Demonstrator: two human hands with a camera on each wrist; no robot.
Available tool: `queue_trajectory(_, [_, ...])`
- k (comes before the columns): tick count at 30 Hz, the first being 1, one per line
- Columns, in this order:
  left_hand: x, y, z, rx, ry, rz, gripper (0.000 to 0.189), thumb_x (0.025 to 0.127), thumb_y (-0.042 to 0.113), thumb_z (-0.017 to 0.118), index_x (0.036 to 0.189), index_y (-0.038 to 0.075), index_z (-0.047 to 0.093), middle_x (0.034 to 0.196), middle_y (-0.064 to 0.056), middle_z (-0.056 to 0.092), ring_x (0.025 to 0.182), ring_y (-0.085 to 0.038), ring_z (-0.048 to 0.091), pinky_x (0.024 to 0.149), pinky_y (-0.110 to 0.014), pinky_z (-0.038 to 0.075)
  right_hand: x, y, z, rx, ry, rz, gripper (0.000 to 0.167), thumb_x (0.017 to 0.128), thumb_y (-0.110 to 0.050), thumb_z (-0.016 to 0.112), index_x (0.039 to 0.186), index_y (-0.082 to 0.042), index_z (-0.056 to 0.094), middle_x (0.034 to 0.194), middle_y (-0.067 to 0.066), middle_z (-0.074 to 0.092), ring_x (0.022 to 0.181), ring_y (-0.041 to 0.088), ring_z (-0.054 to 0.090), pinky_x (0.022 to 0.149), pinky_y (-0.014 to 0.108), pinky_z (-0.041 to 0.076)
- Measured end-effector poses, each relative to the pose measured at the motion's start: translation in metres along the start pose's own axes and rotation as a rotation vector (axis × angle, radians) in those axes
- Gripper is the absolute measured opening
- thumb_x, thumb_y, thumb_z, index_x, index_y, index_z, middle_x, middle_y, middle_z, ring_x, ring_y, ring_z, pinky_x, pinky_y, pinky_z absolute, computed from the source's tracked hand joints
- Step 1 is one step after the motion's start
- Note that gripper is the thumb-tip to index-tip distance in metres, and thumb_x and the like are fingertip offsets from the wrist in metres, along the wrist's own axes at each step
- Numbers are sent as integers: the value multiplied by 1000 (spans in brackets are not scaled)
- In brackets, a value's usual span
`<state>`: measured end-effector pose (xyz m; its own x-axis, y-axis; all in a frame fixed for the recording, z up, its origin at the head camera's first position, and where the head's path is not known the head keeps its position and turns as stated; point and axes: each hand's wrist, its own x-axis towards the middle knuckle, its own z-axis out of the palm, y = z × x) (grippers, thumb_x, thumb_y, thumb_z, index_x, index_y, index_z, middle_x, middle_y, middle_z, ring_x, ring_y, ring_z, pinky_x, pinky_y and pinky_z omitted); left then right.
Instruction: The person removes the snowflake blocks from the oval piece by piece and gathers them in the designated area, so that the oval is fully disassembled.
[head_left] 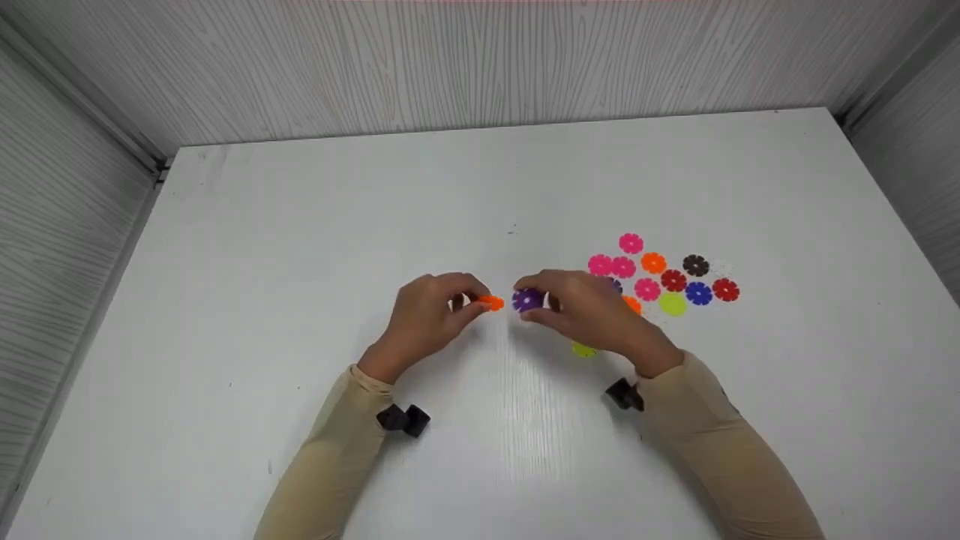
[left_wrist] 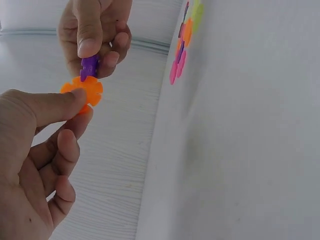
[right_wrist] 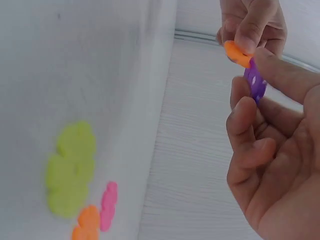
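My left hand (head_left: 433,309) pinches an orange notched plastic disc (head_left: 492,302) between thumb and fingertips. Facing it, my right hand (head_left: 589,309) holds a purple notched disc (head_left: 527,300) by its edge. In the head view a narrow gap shows between the two discs, both held above the table. Seen from the left wrist, the orange disc (left_wrist: 91,91) lies flat toward the camera and overlaps the lower end of the purple disc (left_wrist: 89,67), which is edge-on. In the right wrist view, the purple disc (right_wrist: 256,82) sits just below the orange one (right_wrist: 237,54).
Right of my right hand, several notched discs lie spread on the white table (head_left: 300,225), among them a pink disc (head_left: 631,243), a black disc (head_left: 696,265), a blue disc (head_left: 698,293) and a yellow-green disc (head_left: 673,304). Another yellow-green disc (head_left: 584,349) lies partly under my right forearm.
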<state>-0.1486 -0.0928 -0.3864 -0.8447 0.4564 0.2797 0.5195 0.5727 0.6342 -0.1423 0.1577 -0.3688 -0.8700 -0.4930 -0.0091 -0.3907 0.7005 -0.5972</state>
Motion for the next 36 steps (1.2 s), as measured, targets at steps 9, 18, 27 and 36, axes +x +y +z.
queue_trajectory(9, [-16, -25, -35, -177, 125, -261, 11, 84, 18, 74, 95, 14, 75, 89, 0, 73, 75, -13, 56, 63, -22, 41, -50, 61, -63, -6, 173, 145, 42, 89, -17, 69, 129, -7, 60, 102, 11, 67, 87, 22, 56, 65, 16, 45])
queue_trajectory(18, [9, -11, -15, -354, 65, -256, 13, 86, 17, 73, 99, 14, 74, 89, -2, 73, 70, -14, 59, 65, -23, 48, -71, 75, -76, 7, 231, 192, 43, 87, -18, 71, 128, -13, 61, 94, 5, 62, 73, 15, 52, 57, 16, 45])
queue_trajectory(27, [35, 3, 13, -456, -21, -311, 19, 88, 10, 69, 106, 11, 67, 86, -12, 72, 68, -26, 64, 71, -40, 55, -92, 88, -73, -1, 273, 158, 42, 84, -10, 73, 124, -9, 62, 86, 1, 59, 70, 12, 48, 57, 14, 42])
queue_trajectory(36, [57, 11, 40, -417, -105, -306, 21, 93, 9, 55, 114, 12, 59, 92, -14, 73, 80, -31, 67, 69, -26, 50, -103, 91, -62, 21, 184, 150, 41, 87, -12, 71, 127, -15, 62, 83, -1, 56, 69, 12, 48, 54, 20, 41])
